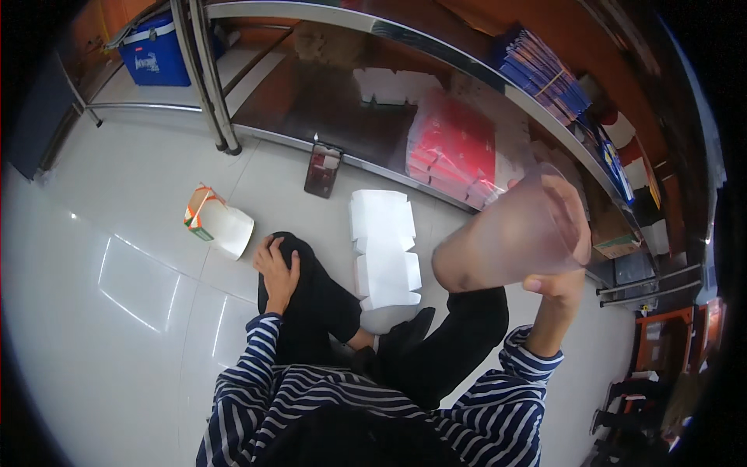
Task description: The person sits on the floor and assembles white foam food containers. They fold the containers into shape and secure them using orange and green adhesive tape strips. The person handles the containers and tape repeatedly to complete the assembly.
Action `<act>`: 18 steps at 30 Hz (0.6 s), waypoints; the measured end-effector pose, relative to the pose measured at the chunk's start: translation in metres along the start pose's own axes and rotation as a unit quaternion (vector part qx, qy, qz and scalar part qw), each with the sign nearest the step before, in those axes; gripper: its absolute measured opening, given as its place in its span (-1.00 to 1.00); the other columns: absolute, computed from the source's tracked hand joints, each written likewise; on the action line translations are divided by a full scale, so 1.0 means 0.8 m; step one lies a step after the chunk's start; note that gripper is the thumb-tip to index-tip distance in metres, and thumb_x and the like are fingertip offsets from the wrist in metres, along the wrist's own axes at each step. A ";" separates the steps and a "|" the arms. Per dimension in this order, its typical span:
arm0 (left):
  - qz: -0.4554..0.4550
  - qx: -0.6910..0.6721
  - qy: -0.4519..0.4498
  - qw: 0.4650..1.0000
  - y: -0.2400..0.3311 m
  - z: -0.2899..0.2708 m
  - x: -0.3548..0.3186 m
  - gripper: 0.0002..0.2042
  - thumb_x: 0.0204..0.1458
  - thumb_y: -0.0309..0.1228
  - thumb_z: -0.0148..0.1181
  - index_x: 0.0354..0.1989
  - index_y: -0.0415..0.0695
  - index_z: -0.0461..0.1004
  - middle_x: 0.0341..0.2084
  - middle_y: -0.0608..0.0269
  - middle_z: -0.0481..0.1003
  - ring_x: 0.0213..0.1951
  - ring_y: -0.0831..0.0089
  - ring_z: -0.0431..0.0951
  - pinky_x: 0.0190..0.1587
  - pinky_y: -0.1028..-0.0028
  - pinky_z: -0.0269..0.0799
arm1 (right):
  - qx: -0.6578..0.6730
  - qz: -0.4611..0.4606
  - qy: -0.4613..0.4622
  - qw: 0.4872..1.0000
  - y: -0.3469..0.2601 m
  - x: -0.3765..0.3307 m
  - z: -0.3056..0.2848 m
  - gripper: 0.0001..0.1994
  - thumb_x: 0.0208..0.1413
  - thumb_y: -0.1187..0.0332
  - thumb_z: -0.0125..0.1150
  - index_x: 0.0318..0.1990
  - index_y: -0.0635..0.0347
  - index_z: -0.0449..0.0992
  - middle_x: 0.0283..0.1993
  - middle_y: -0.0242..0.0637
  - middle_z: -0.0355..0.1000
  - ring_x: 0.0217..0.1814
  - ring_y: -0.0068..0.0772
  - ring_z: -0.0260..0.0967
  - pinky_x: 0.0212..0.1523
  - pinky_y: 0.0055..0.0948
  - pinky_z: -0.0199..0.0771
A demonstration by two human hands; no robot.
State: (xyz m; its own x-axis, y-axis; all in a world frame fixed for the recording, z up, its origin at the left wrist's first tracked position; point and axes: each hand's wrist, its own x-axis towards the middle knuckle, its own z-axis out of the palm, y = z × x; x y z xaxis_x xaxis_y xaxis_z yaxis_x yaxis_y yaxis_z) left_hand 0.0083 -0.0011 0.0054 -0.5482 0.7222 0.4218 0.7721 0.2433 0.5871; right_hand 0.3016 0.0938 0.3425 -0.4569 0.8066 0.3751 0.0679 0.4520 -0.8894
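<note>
While my right grip (569,285) clasps one translucent cup (502,233), contents unclear, my empty left grip (278,271) lies spread, left of one white box (384,223).

I've got one translucent cup (498,241) on my feed, frosted-looking, faint pinkish-grey tint, tapered. It's up in the air in the right hand (566,284), close to the camera, so it reads big. Pose: tilted well over, narrow end down-left, wide end up-right. Grip is around the wide end: thumb on the near lower side, fingers wrapped round the far side, partly showing through the wall. Rim shows as a curved line by the fingers. Wall looks smooth, shape looks round. Outline's soft at my end; can't tell if it's a single or nested.
</note>
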 end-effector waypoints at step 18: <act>-0.019 0.007 -0.015 1.000 0.001 0.005 0.006 -0.64 -0.08 -0.32 0.10 -0.09 -0.17 0.30 -0.02 0.04 0.21 0.07 0.08 0.13 0.10 0.13 -0.06 | -0.134 0.035 0.161 0.977 0.315 0.188 0.094 -0.12 -0.64 0.30 0.55 -0.02 0.28 0.17 -0.04 -0.10 0.32 0.02 -0.24 0.29 0.03 -0.35 0.30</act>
State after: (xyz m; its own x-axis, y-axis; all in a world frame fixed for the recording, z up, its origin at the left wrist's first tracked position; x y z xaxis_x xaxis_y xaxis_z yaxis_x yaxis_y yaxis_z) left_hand 0.0077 0.0046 0.0053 -0.5673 0.7316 0.3780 0.7557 0.2801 0.5921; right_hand 0.1837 0.3003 0.1550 -0.1432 0.8977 0.4168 0.3393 0.4401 -0.8313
